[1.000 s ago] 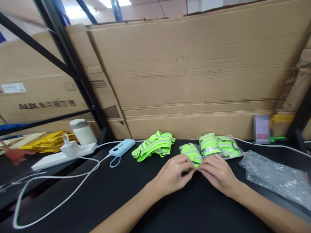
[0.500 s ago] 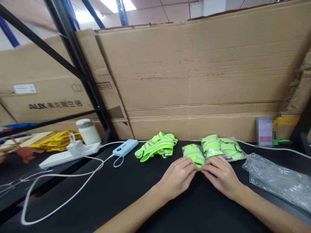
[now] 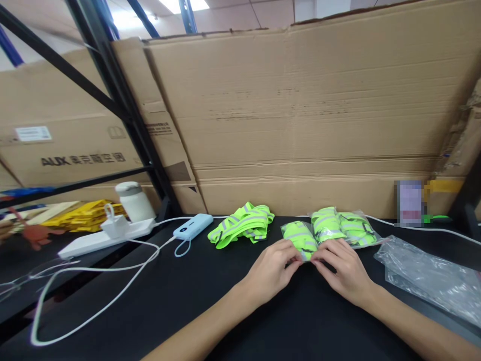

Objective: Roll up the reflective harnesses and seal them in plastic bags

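Both hands meet at the near end of a small clear bag packed with a folded neon-green strap (image 3: 299,239), which lies flat on the black table (image 3: 188,301) just beyond the fingertips. Left hand (image 3: 271,271) curls in from the left, thumb and forefinger pinched on the bag's near edge. Right hand (image 3: 343,268) mirrors it from the right, fingers bent and closed on the same edge, so the bag sits between and slightly ahead of the two hands; the grip itself is partly hidden by the knuckles, so it looks like a pinch rather than a full grasp.

Further left lies a loose neon-green strap (image 3: 242,229). Just right of the held bag, touching it, rest two more filled bags (image 3: 343,228). At far right lie empty clear bags (image 3: 428,276).
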The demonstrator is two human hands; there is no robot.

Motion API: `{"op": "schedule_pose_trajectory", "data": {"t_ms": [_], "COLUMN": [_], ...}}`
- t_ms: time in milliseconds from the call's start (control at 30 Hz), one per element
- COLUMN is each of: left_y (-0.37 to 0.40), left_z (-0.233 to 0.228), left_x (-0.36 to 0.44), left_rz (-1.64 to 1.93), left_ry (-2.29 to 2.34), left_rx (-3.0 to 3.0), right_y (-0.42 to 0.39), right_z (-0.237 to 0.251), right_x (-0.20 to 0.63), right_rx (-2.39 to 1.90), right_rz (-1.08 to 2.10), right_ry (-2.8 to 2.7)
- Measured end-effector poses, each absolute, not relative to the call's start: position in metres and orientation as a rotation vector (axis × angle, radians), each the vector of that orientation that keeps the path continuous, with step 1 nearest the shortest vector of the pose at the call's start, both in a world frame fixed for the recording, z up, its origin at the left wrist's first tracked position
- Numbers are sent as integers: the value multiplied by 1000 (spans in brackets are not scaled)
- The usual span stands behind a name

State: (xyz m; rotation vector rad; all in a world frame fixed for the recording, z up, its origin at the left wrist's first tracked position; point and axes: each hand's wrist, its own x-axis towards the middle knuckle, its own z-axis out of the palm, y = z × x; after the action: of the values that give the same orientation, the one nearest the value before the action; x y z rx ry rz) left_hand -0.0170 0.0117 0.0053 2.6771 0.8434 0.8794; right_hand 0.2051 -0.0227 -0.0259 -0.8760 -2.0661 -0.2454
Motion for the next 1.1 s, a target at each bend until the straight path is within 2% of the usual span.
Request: {"op": "schedule_pose_trajectory", "data": {"t_ms": [267, 733, 933, 1100], "left_y": [11, 10, 13, 11], "left_z": [-1, 0, -4, -5], "left_x": [-15, -14, -14, -13], "left_rz": [1014, 972, 1011, 1075], "left_ry": [615, 894, 817, 713], "left_rx": [2774, 2622, 2548, 2589], "right_y": [-26, -23, -25, -25], "right_z": [-21, -25, -25, -22], "right_x": [204, 205, 202, 203], "right_rx": [-839, -830, -898, -843], "right_rz": [-359, -247, -212, -307], "right_ry": [-2079, -2136, -2120, -2123]}}
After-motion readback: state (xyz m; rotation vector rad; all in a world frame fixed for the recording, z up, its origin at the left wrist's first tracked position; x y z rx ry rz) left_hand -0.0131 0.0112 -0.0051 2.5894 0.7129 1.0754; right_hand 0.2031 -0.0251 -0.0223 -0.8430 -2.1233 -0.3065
